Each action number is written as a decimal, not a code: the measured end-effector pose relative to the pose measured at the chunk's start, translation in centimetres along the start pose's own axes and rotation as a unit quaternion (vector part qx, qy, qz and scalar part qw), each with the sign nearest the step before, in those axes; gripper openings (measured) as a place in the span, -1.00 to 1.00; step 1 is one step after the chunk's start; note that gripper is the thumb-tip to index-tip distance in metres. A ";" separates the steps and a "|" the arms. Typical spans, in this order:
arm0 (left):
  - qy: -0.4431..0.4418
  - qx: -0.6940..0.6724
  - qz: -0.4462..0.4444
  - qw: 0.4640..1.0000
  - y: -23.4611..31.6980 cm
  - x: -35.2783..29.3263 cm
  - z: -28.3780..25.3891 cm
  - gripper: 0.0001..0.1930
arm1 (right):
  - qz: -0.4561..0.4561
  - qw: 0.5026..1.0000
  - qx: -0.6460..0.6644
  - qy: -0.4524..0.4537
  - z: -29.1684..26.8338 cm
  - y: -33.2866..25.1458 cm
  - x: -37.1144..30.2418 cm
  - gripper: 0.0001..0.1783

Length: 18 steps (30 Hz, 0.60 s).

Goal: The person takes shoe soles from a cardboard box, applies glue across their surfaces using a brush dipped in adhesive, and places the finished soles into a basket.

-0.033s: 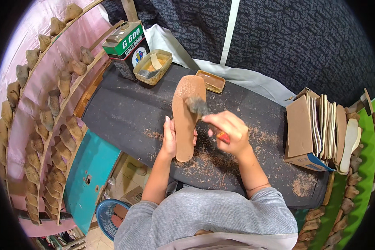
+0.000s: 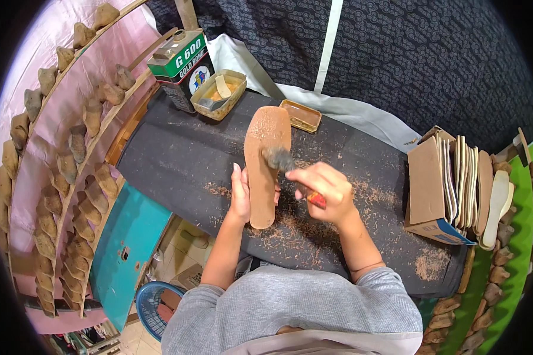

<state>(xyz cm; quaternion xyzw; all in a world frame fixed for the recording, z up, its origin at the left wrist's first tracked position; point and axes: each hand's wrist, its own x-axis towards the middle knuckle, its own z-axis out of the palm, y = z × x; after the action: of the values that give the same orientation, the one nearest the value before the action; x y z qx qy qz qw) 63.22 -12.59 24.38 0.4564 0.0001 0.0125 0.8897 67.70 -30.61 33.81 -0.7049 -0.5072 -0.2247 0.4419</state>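
My left hand (image 2: 240,193) is closed around the lower half of a tan shoe sole (image 2: 260,192), thumb on its left edge and fingertips showing at its right edge. The sole is held up over the table with its wide toe end pointing away from me. A wet sheen covers part of that toe end. My right hand (image 2: 328,192) grips a brush (image 2: 280,159) by its handle, whose red end shows below the fingers. The brush's dark grey bristles touch the sole's right side, near the middle.
Brown shavings lie over the dark table (image 2: 177,154). At the back stand a green-and-black can (image 2: 183,71), a tub with a spatula (image 2: 234,94) and a shallow amber tray (image 2: 305,116). A cardboard box (image 2: 426,189) of soles is at right. Racks of shoe lasts (image 2: 77,145) line the left.
The brush head has slid a short way down the sole toward me, still touching it. My left hand and the sole have barely moved.
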 end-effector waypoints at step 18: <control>0.125 0.018 0.043 0.991 0.4 0.1 2.1 -0.13 | 0.006 0.996 0.058 -0.069 0.4 -0.9 -0.5 -0.59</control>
<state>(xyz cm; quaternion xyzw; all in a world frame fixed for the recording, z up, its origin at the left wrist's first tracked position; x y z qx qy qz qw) 63.35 -14.04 25.93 0.4670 0.0923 0.1080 0.8727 66.60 -30.42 33.58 -0.6952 -0.5441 -0.1433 0.4474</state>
